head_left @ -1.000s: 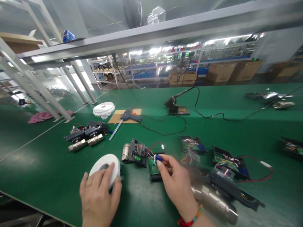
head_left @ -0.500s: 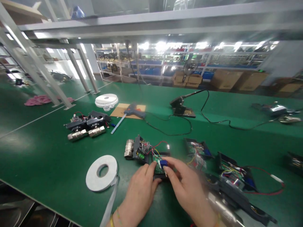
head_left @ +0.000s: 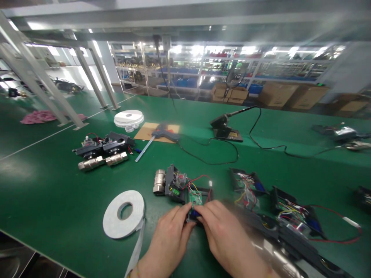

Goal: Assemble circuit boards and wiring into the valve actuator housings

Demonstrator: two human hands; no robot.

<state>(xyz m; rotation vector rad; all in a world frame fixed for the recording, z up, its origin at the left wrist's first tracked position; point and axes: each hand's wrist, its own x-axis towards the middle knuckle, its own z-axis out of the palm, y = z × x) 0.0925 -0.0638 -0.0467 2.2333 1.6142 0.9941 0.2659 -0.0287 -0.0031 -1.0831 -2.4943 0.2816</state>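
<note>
A small black plastic housing (head_left: 209, 193) lies open on the green table, with a green circuit board (head_left: 196, 197) inside. My left hand (head_left: 172, 235) pinches the housing's near left corner between thumb and fingers. My right hand (head_left: 222, 227) has its fingertips on a small blue block (head_left: 194, 213), down at the near end of the board; the fingers partly hide it. Red and yellow wires run from the board to the attached black valve actuator half (head_left: 174, 183), which carries a metal valve body (head_left: 159, 181). A red lead ends in a white connector (head_left: 210, 183).
A roll of white tape (head_left: 110, 216) lies left of my hands. Behind are two valve assemblies (head_left: 102, 148), a glue gun (head_left: 165, 133) on cardboard, and a soldering iron stand (head_left: 224, 129). Several opened housings (head_left: 295, 210) with wires lie at right, near a blurred valve assembly (head_left: 278, 239).
My right hand has moved the blue block down and toward me, from above the board to its near end. More of the green board shows. The view has shifted slightly.
</note>
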